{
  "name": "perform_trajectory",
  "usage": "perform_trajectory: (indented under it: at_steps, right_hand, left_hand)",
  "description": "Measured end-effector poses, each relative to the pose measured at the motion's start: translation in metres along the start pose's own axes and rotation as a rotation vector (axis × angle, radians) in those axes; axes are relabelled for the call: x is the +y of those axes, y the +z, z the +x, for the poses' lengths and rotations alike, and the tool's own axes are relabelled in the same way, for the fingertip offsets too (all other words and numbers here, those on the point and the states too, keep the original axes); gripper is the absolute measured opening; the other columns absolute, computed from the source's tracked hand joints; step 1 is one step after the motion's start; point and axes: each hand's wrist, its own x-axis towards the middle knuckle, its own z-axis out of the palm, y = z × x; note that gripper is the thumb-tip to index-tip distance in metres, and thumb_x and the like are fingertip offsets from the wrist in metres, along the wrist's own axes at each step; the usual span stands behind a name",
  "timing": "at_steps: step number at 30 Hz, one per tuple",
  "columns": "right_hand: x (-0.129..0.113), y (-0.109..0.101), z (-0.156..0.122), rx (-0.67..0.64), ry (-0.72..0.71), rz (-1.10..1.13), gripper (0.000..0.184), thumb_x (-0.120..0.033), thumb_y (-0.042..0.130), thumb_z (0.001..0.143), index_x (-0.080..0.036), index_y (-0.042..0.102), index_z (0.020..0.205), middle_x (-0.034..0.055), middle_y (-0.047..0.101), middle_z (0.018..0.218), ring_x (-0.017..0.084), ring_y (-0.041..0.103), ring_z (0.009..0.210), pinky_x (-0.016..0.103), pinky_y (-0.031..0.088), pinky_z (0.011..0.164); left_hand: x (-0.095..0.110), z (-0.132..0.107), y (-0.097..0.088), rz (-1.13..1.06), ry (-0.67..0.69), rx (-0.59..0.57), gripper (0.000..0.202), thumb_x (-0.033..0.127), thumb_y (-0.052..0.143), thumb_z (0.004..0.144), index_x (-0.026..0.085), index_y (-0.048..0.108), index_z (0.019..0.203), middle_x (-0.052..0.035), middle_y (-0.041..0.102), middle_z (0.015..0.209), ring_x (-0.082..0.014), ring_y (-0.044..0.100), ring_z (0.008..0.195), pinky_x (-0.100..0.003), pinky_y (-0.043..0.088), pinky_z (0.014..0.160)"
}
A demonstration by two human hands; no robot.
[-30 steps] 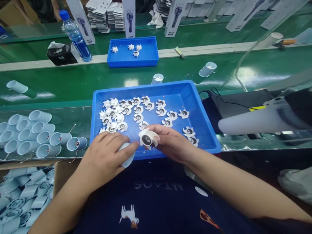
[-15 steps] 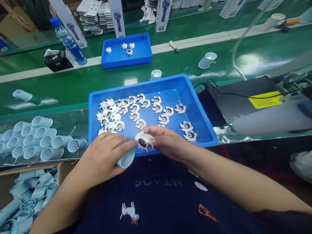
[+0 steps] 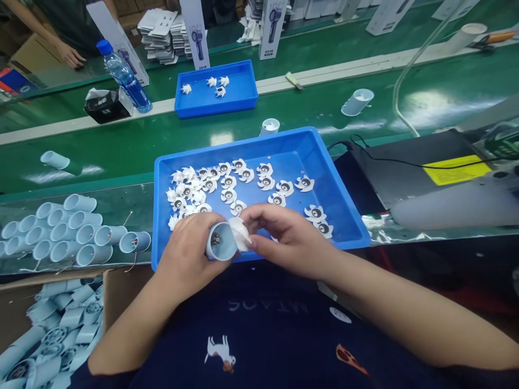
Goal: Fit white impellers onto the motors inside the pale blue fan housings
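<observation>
My left hand (image 3: 187,249) is shut around a pale blue plastic tube (image 3: 221,241), whose open end faces me and shows a small dark part inside. My right hand (image 3: 288,239) pinches a white bladed fan rotor (image 3: 240,233) against the far side of the tube, with most of the rotor hidden by my fingers. Both hands are over the near rim of a blue plastic tray (image 3: 259,142). Several white rotors with dark centres (image 3: 229,195) lie loose in that tray, just beyond my fingers.
Several pale blue tubes (image 3: 81,235) stand grouped on the left, above a cardboard box of tubes (image 3: 60,324). A green conveyor belt (image 3: 121,151) carries a smaller blue tray (image 3: 214,89). A black device with a yellow label (image 3: 456,170) and a white cylinder (image 3: 454,208) are on the right. A co-worker's hand (image 3: 70,55) is at the far left.
The tube has turned in my left hand, its open end now facing me. The rotor has moved from between my hands onto the tube's far side. The view has shifted slightly.
</observation>
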Motion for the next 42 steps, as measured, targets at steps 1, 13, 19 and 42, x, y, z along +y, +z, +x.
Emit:
perform_trajectory:
  at_steps: [1, 13, 19, 42]
  right_hand:
    - [-0.004, 0.001, 0.0, 0.011, -0.075, -0.182, 0.015, -0.018, 0.062, 0.089, -0.017, 0.062, 0.104, 0.004, 0.067, 0.094, 0.014, 0.062, 0.084, 0.029, 0.051, 0.08]
    - [-0.024, 0.017, 0.004, 0.23, -0.385, -1.201, 0.018, -0.03, 0.057, 0.098, -0.018, 0.07, 0.097, 0.0031, 0.068, 0.082, 0.021, 0.052, 0.075, 0.038, 0.029, 0.073]
    - [-0.026, 0.005, 0.011, 0.245, -0.361, -1.086, 0.014, -0.023, 0.059, 0.092, -0.017, 0.071, 0.096, 0.0032, 0.072, 0.087, 0.02, 0.06, 0.082, 0.036, 0.033, 0.079]
    - [-0.023, -0.037, -0.015, 0.325, -0.353, -0.792, 0.018, -0.032, 0.069, 0.093, -0.019, 0.078, 0.085, 0.004, 0.051, 0.082, 0.017, 0.053, 0.078, 0.032, 0.04, 0.07]
  left_hand:
    - [0.001, 0.0, 0.0, 0.019, 0.007, 0.002, 0.032, 0.034, 0.072, 0.085, 0.025, 0.052, 0.108, -0.003, 0.069, 0.099, -0.0223, 0.067, 0.088, -0.036, 0.05, 0.077]
    - [0.004, 0.012, 0.004, 0.156, 0.052, 0.051, 0.035, 0.03, 0.06, 0.089, 0.022, 0.047, 0.12, -0.0094, 0.07, 0.108, -0.0272, 0.068, 0.094, -0.043, 0.051, 0.081]
    - [0.003, 0.025, 0.005, 0.213, 0.086, 0.106, 0.039, 0.033, 0.064, 0.088, 0.021, 0.047, 0.121, -0.0108, 0.07, 0.108, -0.0291, 0.068, 0.099, -0.044, 0.05, 0.084]
    - [0.024, 0.067, 0.027, 0.014, 0.248, 0.217, 0.044, 0.041, 0.071, 0.088, 0.025, 0.047, 0.122, -0.0082, 0.07, 0.109, -0.0252, 0.07, 0.098, -0.041, 0.053, 0.086]
